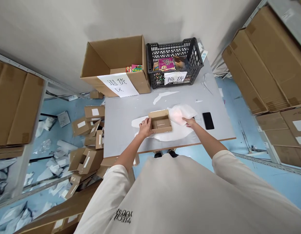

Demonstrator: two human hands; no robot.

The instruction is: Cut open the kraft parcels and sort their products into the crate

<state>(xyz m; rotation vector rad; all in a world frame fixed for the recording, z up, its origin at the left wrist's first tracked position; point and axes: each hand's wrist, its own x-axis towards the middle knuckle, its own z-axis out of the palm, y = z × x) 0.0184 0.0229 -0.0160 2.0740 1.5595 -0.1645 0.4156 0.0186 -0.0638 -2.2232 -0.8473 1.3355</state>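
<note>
A small open cardboard box (161,124) lies near the front of the table, with nothing visible inside it. My left hand (145,127) is closed on the box's left wall. Just right of the box, my right hand (189,122) pinches the edge of a translucent white foam wrap (186,111). Something pinkish shows faintly through the wrap, too veiled to name. Beneath the box and wrap, the table top has a large white irregular patch (176,132).
A large carton (138,85) with a paper sign and a black plastic crate (173,81) holding several books or discs stand at the table's back. A phone (208,121) lies to the right. Cardboard boxes (88,159) crowd the floor at left; shelves with cartons (269,65) flank the right.
</note>
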